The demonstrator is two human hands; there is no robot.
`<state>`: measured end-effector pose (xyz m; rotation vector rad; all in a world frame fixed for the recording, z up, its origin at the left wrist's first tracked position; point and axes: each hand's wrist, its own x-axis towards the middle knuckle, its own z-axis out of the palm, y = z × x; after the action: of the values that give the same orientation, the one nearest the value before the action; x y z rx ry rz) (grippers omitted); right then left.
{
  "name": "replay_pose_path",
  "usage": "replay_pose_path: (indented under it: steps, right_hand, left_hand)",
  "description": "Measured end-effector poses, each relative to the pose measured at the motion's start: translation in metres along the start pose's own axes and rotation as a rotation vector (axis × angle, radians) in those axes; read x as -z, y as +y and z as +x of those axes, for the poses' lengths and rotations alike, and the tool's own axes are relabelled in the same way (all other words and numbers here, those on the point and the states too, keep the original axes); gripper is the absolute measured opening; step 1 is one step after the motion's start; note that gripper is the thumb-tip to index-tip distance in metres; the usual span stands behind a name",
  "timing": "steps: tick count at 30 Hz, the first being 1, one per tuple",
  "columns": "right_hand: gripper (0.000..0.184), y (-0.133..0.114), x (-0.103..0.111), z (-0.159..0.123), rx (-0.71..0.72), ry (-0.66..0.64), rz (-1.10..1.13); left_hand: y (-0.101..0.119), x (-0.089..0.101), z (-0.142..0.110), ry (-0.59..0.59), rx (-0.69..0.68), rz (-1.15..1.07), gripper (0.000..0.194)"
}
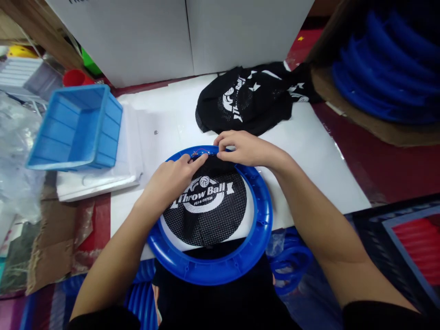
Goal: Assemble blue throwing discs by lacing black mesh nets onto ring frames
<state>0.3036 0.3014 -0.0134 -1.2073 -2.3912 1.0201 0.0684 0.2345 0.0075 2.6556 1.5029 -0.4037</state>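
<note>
A blue plastic ring (263, 208), its ribbed inner side facing up, lies before me with its near part over my lap. Inside it is a round black mesh cloth (220, 224) printed "Throw Ball". My left hand (172, 176) rests at the far left of the ring, one finger stretched out against the mesh edge and the others bent. At the far right rim my right hand (244, 149) has thumb and fingers closed around the ring and cloth edge. Between the hands, thin red wires with small parts (199, 152) lie in the ring's channel. My fingers' undersides are hidden.
More printed black mesh cloths (254, 98) lie behind the ring on a white sheet (147, 110). A blue bin (75, 128) stands left on white sheets. Blue rings are stacked in a carton (385, 78) at right. A white box (172, 36) stands at the back.
</note>
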Motion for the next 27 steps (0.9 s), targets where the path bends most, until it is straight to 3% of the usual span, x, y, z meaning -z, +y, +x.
replay_pose_path:
  steps: [8, 15, 20, 24, 27]
  right_hand:
    - [0.015, -0.001, -0.004, 0.002, -0.003, 0.056, -0.007]
    - [0.014, 0.005, -0.01, 0.007, -0.011, 0.086, 0.005]
    - [0.012, 0.005, -0.003, 0.005, 0.057, 0.042, 0.002]
    - [0.019, 0.005, 0.001, 0.002, 0.061, 0.039, 0.046]
    - [0.019, 0.009, 0.001, 0.007, 0.075, 0.104, 0.108]
  left_hand:
    - [-0.002, -0.002, -0.001, 0.069, -0.023, -0.021, 0.065]
    - [-0.001, -0.004, 0.0, 0.06, -0.033, 0.015, 0.066]
    - [-0.007, 0.0, -0.007, 0.109, -0.047, 0.048, 0.064]
    - [-0.004, 0.017, -0.029, 0.221, 0.017, 0.093, 0.046]
    - [0.012, 0.019, -0.059, 0.22, -0.057, -0.046, 0.023]
